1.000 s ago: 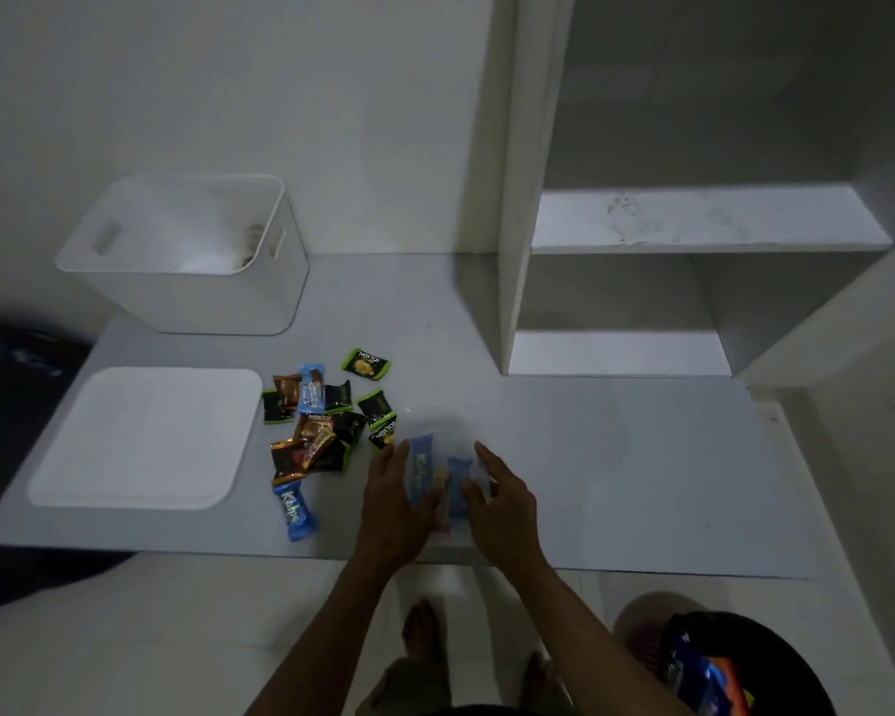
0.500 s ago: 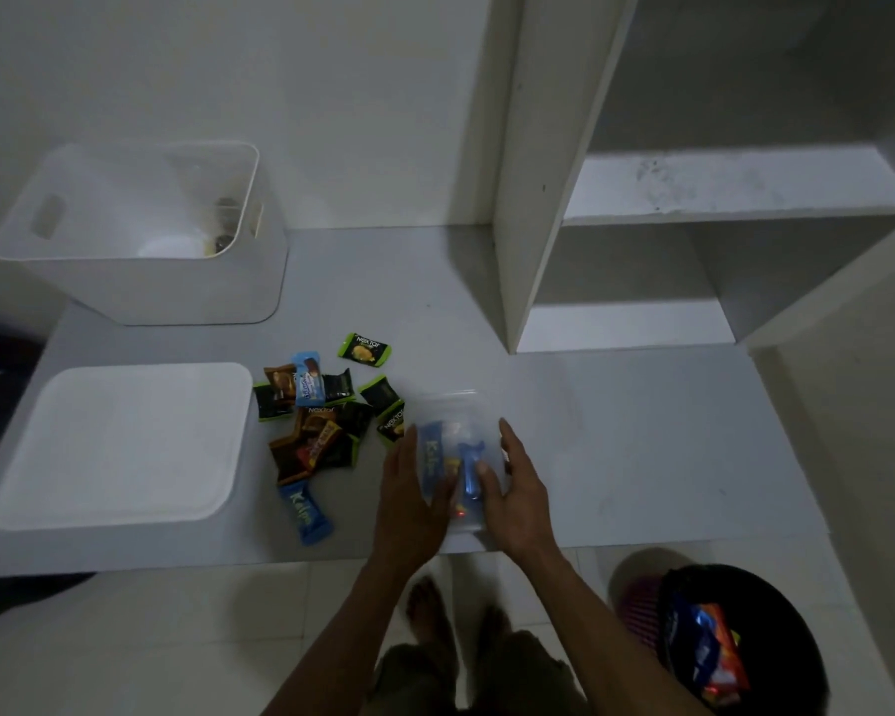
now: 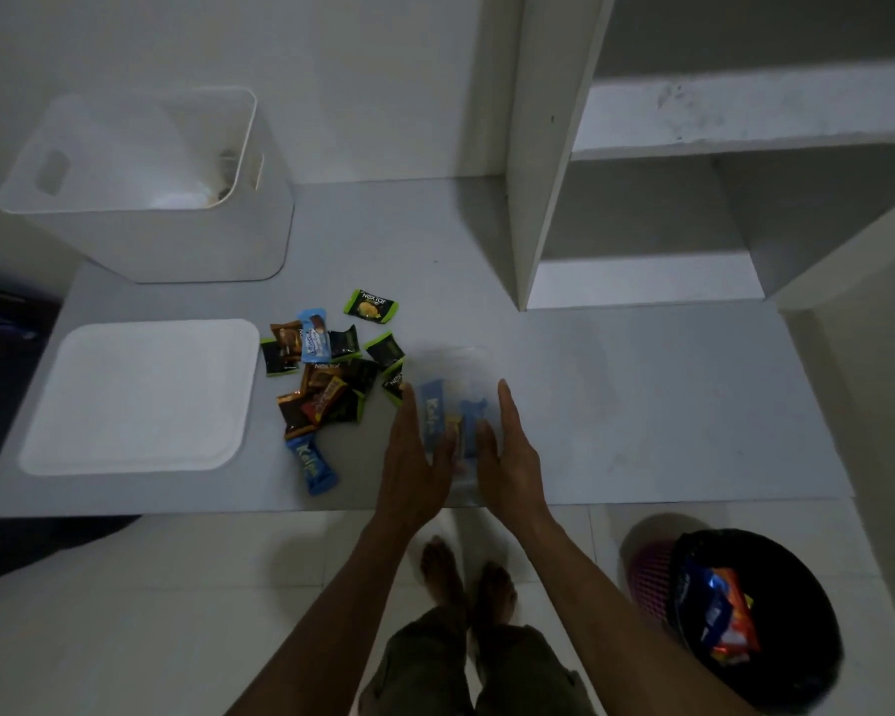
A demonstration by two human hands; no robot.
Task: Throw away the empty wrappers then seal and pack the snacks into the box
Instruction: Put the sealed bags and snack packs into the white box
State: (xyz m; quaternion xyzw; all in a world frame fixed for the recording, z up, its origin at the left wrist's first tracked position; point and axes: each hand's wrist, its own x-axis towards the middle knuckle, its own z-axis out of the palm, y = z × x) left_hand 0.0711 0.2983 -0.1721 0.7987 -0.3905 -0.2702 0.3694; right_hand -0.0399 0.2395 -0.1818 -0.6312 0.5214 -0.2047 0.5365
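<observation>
A clear plastic bag [image 3: 453, 366] lies on the grey table near its front edge, with blue snack bars [image 3: 431, 413] inside. My left hand [image 3: 414, 457] rests along the bag's left side and my right hand [image 3: 507, 452] along its right side. Both have straight fingers and thumbs turned inward onto the bag. A pile of wrapped snacks [image 3: 326, 385] lies just left of the bag. A blue bar [image 3: 311, 465] and a green-edged packet [image 3: 370, 305] lie apart from the pile. The white box [image 3: 140, 235] stands open at the back left.
The box's white lid [image 3: 135, 400] lies flat on the table's left part. A white shelf unit [image 3: 543, 147] rises at the back right. On the floor at lower right, a black-lined bin [image 3: 786, 664] holds wrappers [image 3: 714, 607]. My bare feet stand below the table edge.
My hands have slid forward along the bag's sides, fingers now stretched out. The view has tilted and shifted slightly; the snack pile, box and lid have not moved.
</observation>
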